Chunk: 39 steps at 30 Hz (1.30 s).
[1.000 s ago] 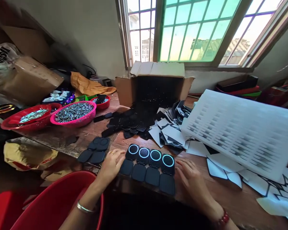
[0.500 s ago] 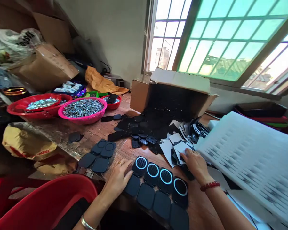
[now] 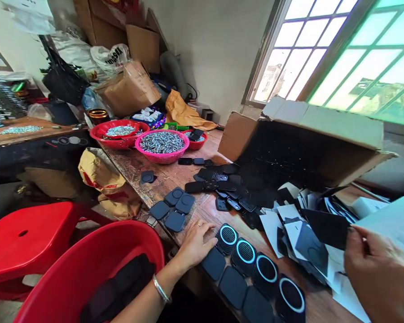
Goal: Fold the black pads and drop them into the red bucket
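My right hand (image 3: pixel 379 264) pinches a black card (image 3: pixel 326 229) by its edge, above a loose pile of white and grey cards (image 3: pixel 292 231). My left hand (image 3: pixel 198 242) rests on the table with its fingers apart, its thumb beside the nearest of a row of black square pieces. These carry white rings (image 3: pixel 245 250) on their faces. Joined to that row on the near side are plain black square panels (image 3: pixel 233 286). Left of my left hand lie several more dark square pieces (image 3: pixel 174 220), two of them with round marks.
An open cardboard box (image 3: pixel 237 137) lies behind a heap of black plates (image 3: pixel 235 188). Pink and red basins of small metal parts (image 3: pixel 163 142) stand at the back left. A big red tub (image 3: pixel 144 233) and a red stool (image 3: pixel 30 242) are below the table's left edge.
My right hand has lifted a black card from the pile and moved right with it. The view has swung left. My left hand stays by the row of pieces.
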Available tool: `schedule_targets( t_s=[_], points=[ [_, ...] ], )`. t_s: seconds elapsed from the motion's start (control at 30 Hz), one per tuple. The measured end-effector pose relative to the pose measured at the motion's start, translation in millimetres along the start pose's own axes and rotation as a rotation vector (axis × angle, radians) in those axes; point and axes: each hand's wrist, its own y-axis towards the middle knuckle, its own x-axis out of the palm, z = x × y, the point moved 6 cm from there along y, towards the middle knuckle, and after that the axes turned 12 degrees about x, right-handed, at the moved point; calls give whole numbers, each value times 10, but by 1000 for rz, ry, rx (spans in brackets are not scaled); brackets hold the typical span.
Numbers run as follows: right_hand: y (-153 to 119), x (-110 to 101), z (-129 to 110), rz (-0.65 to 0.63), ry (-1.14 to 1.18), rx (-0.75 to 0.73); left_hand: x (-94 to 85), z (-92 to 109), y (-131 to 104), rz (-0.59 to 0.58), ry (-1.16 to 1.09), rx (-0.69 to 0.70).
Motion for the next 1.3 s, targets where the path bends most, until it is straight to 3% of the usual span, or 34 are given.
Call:
schedule_targets(
  t_s=[0.1,0.2,0.27,0.37,0.47,0.57,0.67,0.77,0.97,1.13,1.3],
  points=[
    [-228,-137,32,-232,313,386,10,1,29,79,-178,-49],
    [-644,-81,-92,-551,799,634,145,271,41,87,-415,-46],
    [-898,-53,-180,-671,987,743,339,581,14,-13,-629,-42],
    [-1153,-64,-223,-702,1108,823,666,1037,-90,-224,-911,-87],
    [-1262,-116,-168,-656,1070,763,842,1216,-181,-232,-1032,-210],
    [-1217,-295,-132,-467,838,464,891,1222,-225,-166,-987,-270],
    [-1172,-556,-252,-263,671,99,899,1264,-222,-141,-824,-192],
    [-1161,-699,-375,-259,663,-47,947,1393,-222,-167,-693,-78],
    [-1088,-722,-359,-419,726,29,1011,1609,-262,-228,-524,91],
    [-1076,-602,-245,-599,755,204,1050,1566,-301,-264,-527,74],
    [-1117,-578,-272,-559,792,241,1083,1480,-311,-257,-630,-51]
  ],
)
